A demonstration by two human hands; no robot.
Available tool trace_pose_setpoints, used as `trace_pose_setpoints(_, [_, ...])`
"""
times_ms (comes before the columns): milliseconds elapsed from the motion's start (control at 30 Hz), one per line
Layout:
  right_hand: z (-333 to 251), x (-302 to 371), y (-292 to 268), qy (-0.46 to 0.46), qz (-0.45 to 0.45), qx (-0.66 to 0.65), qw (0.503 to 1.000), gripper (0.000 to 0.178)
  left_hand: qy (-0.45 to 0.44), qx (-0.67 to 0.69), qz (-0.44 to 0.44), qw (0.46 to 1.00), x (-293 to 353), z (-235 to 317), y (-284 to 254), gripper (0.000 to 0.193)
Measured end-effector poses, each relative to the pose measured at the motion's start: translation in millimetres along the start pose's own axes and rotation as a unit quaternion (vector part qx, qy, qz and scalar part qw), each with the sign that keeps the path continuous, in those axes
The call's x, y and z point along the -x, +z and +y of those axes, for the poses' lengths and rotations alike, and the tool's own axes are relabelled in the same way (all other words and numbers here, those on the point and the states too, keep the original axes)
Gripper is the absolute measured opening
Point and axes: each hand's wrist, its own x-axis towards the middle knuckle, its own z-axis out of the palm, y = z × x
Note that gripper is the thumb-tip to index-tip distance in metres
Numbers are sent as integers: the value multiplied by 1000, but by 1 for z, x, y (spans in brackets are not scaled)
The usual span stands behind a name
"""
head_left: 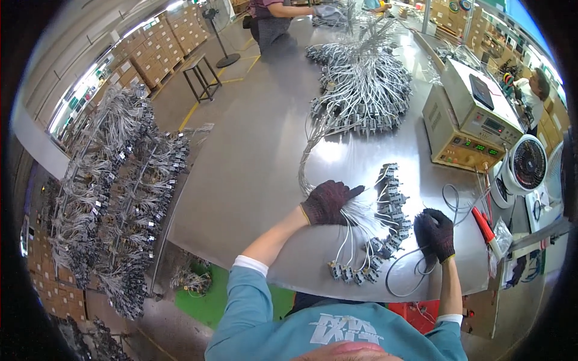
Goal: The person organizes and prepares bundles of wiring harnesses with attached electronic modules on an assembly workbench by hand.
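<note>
My left hand, in a dark knit glove, is closed around the gathered stem of a bundle of thin white wires on the steel table. The wires fan out to a curved row of small grey connectors that runs from the table's middle down to its near edge. In a matching glove, my right hand rests at the right end of that connector row, fingers curled on a connector and a looping grey cable.
A larger heap of the same wire harnesses lies farther up the table. A beige test instrument and a small white fan stand at right. Racks hung with harnesses fill the left. Another person works at the far end.
</note>
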Motion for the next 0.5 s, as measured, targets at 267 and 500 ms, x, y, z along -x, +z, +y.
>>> trace_pose_setpoints(267, [-9,-3,4,26,-3,-15,1000,32,-35,49,-25,998,-2,2,-12,112])
trace_pose_setpoints(500, [0,-4,2,25,-10,-28,999,33,-49,42,-56,996,-3,3,-13,109])
